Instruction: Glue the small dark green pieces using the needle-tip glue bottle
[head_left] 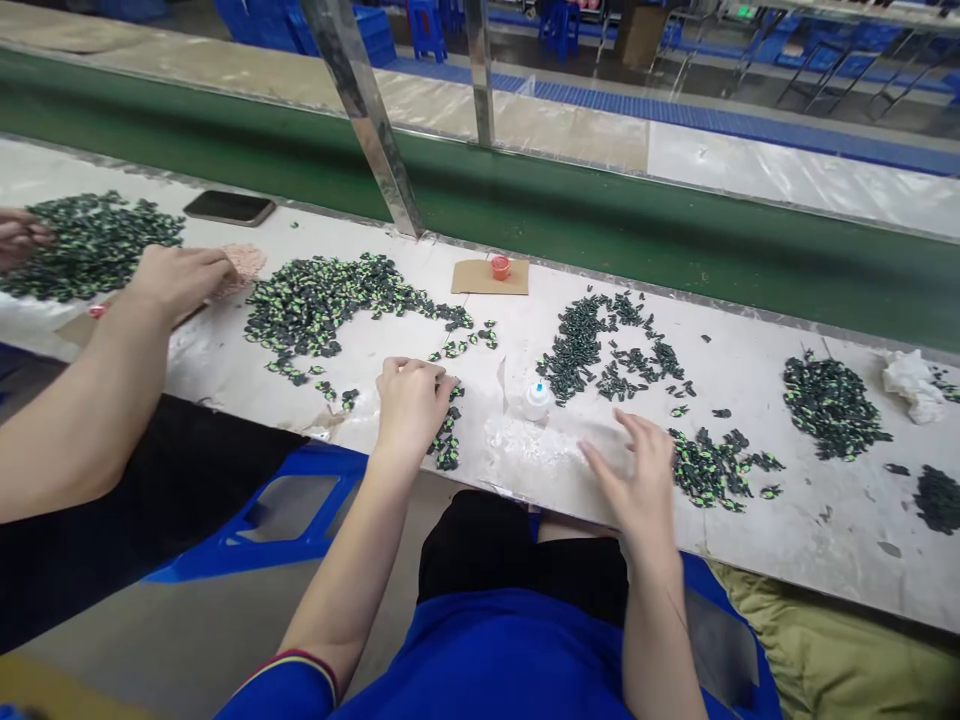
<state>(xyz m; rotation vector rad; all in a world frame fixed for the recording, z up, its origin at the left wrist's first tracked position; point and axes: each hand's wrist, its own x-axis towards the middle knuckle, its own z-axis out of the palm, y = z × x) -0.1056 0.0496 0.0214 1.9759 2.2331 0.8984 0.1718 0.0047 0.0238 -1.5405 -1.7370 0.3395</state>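
My left hand (411, 405) is at the table's near side, its fingers curled down and together beside a short strip of small dark green and yellow-green pieces (447, 440). Whatever its fingertips hold is hidden. My right hand (637, 470) hovers over the near edge with thumb and forefinger apart and nothing visible between them. Just right of it lies a heap of dark pieces with bright green parts (712, 468). Between my hands stands a small white bottle with a blue tip (538, 399). Behind the bottle, plain dark green pieces (576, 345) are spread in a loose ring.
A red cup (500, 267) sits on a cardboard piece (472, 279). A large heap of green-and-dark pieces (322, 300) lies left. A co-worker's hand (176, 285) works near pink bits (244, 265) and a phone (229, 207). A metal post (367, 120) rises behind. More heaps (832, 405) lie right.
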